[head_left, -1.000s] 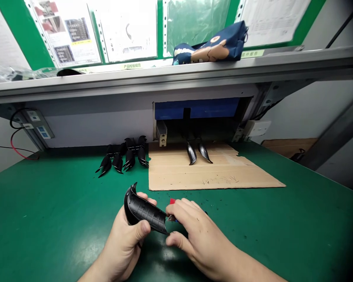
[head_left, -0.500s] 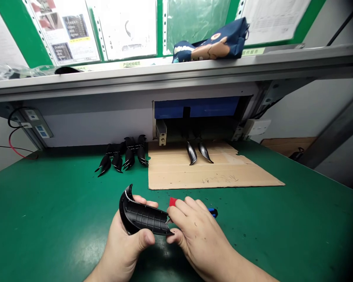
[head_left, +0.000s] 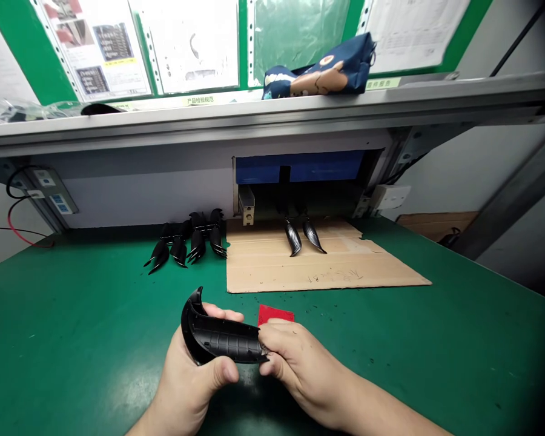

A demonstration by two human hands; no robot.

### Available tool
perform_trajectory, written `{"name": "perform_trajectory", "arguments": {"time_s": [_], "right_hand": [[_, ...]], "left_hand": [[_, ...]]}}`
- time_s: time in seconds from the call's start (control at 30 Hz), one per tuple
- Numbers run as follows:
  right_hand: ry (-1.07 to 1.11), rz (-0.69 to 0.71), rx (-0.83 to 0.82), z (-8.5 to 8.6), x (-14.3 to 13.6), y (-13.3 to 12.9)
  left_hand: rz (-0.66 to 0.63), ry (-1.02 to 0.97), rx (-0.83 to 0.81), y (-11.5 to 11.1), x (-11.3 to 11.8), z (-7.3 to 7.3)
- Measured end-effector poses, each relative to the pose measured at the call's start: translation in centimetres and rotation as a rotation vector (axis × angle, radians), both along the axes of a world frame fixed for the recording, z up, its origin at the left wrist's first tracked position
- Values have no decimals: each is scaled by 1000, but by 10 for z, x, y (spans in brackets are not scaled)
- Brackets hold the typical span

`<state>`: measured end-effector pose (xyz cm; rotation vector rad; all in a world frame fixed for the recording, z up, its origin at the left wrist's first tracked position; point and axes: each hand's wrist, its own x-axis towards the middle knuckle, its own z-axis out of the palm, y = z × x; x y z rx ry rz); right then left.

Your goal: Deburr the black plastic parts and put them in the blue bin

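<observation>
My left hand (head_left: 200, 369) is wrapped around a curved black plastic shell (head_left: 229, 339), its hollow, ribbed inside turned up and its hooked tip at the upper left. The thumb presses on the near edge, with fingertips showing behind the far edge. My right hand (head_left: 304, 366) is closed at the shell's right end, thumb and forefinger pinched close to it. A tiny pale glint shows at those fingertips, too small to name. Just beyond the right knuckles lies a flat red piece (head_left: 275, 313), partly covered by the hand.
Several similar black parts (head_left: 186, 239) lie at the back left. Two glossy ridged pieces (head_left: 302, 236) rest on a cardboard sheet (head_left: 272, 278). Dark specks dot the green table (head_left: 72, 339). Overhead, a shelf (head_left: 163, 124) carries a blue pouch (head_left: 327, 72).
My right hand has turned, uncovering more of the red piece. A blue and black end that stuck out behind this hand is now out of sight. The left hand's hold is about the same.
</observation>
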<state>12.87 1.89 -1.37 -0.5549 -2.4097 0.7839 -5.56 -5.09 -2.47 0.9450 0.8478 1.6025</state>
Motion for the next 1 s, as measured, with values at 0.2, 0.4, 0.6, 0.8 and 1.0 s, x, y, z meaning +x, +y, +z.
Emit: {"name": "perform_trajectory", "arguments": {"time_s": [0.2,0.4,0.6,0.8,1.0], "right_hand": [[182,-177,-61,0,-10,-13],[207,-174,-72,-4,-15,-18],[46,77,-149,8,1,-4],[320,-112,54,5,7,1],[332,-33,359,5,-2,-8]], "left_hand": [[-26,-90,-1,-1,3,3],[-59,-65,12,0,1,4],[-12,-28,21,-2,1,5],[9,-53,12,-4,5,8],[25,-232,-51,1,16,8]]}}
